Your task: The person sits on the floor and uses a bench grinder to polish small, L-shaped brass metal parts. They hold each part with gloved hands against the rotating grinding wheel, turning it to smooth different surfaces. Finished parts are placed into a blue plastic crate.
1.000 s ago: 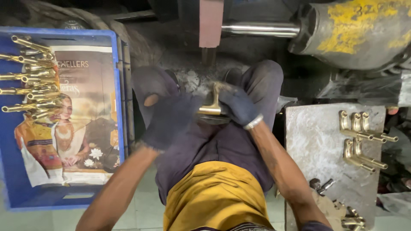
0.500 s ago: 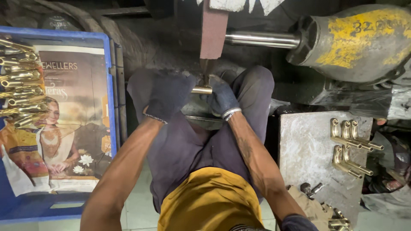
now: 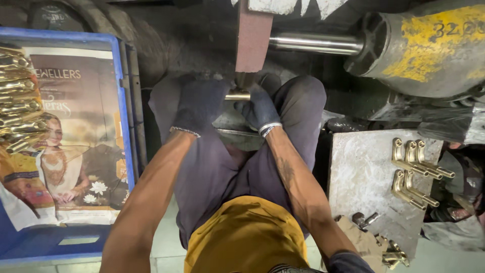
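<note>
Both my hands wear dark gloves and grip one brass part (image 3: pixel 237 95) between them, above my knees. My left hand (image 3: pixel 198 105) holds its left end, my right hand (image 3: pixel 260 110) its right end. The part is pressed up against the lower edge of a reddish-brown buffing wheel (image 3: pixel 252 36), which sits on a steel shaft (image 3: pixel 316 44). Most of the brass part is hidden by my gloves.
A yellow-painted motor housing (image 3: pixel 429 45) sits at the upper right. A blue crate (image 3: pixel 124 116) lined with newspaper holds several brass parts (image 3: pixel 17 101) at the left. Several more brass parts (image 3: pixel 417 172) lie on a grey slab (image 3: pixel 361 187) at the right.
My hands have lifted the brass part from my lap up to the wheel's lower edge. The view has shifted closer to the wheel.
</note>
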